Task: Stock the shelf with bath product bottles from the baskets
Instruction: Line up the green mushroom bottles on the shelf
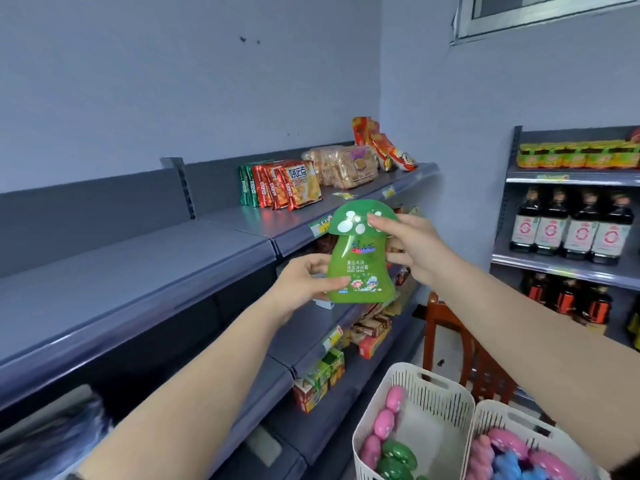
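Note:
A green mushroom-shaped bath bottle [360, 261] is held upright in front of the grey top shelf [145, 265]. My left hand [304, 282] grips its lower body from the left, thumb across the front. My right hand [412, 247] pinches the spotted green cap from the right. Below at the right stand two white slatted baskets. The left basket [436, 393] holds pink and green bottles [384, 424]. The right basket [498, 420] holds pink and blue ones [509, 455].
Cracker packs [284, 185], bagged biscuits [343, 164] and red snack bags [384, 143] sit at the far end of the top shelf. Lower shelves carry boxed goods [322, 379]. A wooden chair [457, 344] stands behind the baskets. Dark sauce bottles [568, 226] fill the right rack.

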